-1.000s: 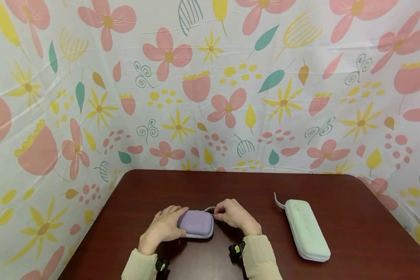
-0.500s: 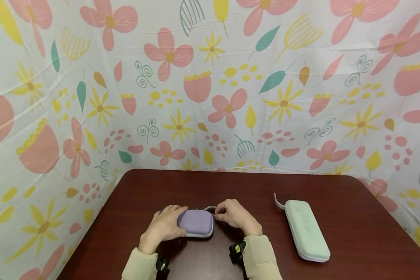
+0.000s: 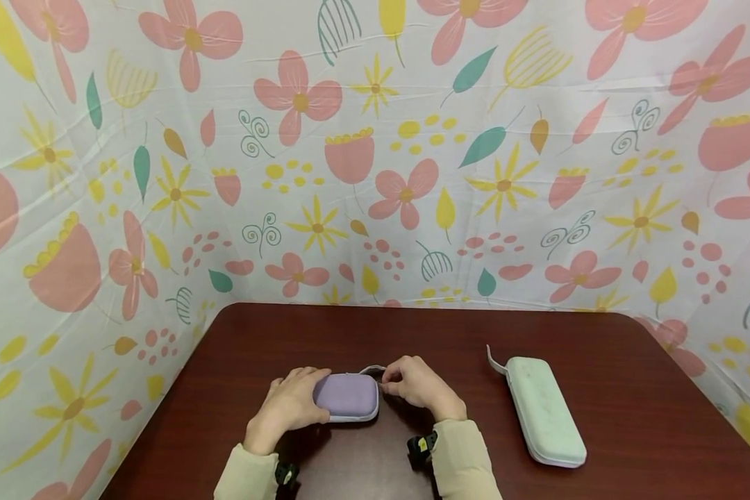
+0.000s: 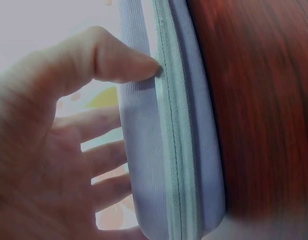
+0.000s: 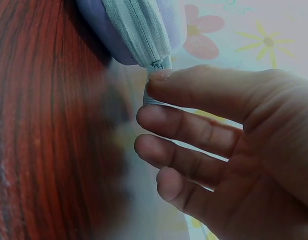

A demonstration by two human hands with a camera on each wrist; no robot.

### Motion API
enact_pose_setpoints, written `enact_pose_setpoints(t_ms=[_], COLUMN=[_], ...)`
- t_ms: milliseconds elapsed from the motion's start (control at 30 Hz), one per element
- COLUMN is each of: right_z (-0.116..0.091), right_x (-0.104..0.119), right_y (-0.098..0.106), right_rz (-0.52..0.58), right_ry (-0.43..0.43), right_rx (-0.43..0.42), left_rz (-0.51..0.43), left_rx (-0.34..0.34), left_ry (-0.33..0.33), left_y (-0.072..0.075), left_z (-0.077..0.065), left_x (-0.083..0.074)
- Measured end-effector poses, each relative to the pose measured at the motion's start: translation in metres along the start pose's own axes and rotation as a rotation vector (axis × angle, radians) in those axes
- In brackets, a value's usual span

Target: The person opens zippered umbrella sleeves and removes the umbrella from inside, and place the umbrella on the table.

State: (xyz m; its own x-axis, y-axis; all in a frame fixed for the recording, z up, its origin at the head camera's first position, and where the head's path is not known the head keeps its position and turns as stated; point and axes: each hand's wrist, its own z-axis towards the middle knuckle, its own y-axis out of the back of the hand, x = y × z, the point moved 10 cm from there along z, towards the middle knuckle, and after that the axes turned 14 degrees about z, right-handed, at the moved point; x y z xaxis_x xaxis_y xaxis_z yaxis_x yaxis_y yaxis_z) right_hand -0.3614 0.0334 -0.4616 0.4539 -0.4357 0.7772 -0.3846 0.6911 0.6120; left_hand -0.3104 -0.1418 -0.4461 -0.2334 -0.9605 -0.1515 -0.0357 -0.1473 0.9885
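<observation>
A small lavender zip case (image 3: pixel 347 396) with a pale zipper band (image 4: pixel 176 140) lies near the middle of the table. My left hand (image 3: pixel 290 403) holds its left end, the thumb on the near side at the zipper and the fingers round the far side. At the right end, my right hand (image 3: pixel 420 385) pinches the zipper pull (image 5: pixel 153 97), a ribbed light tab by the slider (image 5: pixel 157 64), between thumb and index finger. The zipper stretches that show are closed. A thin pale strap (image 3: pixel 370 367) arcs from the case's back edge toward the right fingertips.
A longer mint-green zip case (image 3: pixel 546 410) lies at the right of the dark red-brown table (image 3: pixel 425 333), its short strap (image 3: pixel 495 361) pointing to the back. Floral cloth (image 3: pixel 375 173) hangs behind the table and along its left side.
</observation>
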Motion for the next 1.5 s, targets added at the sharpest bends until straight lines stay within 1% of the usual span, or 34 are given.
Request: enact_pose_setpoints(t_ms=[333, 533, 633, 933, 1100, 1333, 1500], right_z=[0.000, 0.002, 0.003, 0.003, 0.002, 0.002, 0.003], right_x=[0.000, 0.000, 0.001, 0.002, 0.002, 0.005, 0.005], right_y=[0.000, -0.001, -0.001, -0.003, -0.003, -0.004, -0.006], right_rz=[0.013, -0.050, -0.062, -0.029, -0.006, -0.008, -0.029], right_ry=[0.000, 0.012, 0.017, 0.020, 0.003, 0.008, 0.007], right_rx=[0.010, -0.016, -0.022, -0.001, 0.008, 0.016, 0.015], left_rz=[0.012, 0.021, 0.031, 0.054, 0.068, 0.074, 0.078], left_rx=[-0.006, -0.022, -0.032, -0.035, -0.034, -0.074, -0.097], left_ry=[0.027, 0.035, 0.040, 0.074, 0.100, 0.119, 0.121], left_y=[0.004, 0.004, 0.005, 0.003, 0.004, 0.009, 0.009], left_z=[0.000, 0.002, 0.003, 0.004, 0.004, 0.001, -0.001], left_x=[0.004, 0.006, 0.007, 0.011, 0.012, 0.014, 0.015])
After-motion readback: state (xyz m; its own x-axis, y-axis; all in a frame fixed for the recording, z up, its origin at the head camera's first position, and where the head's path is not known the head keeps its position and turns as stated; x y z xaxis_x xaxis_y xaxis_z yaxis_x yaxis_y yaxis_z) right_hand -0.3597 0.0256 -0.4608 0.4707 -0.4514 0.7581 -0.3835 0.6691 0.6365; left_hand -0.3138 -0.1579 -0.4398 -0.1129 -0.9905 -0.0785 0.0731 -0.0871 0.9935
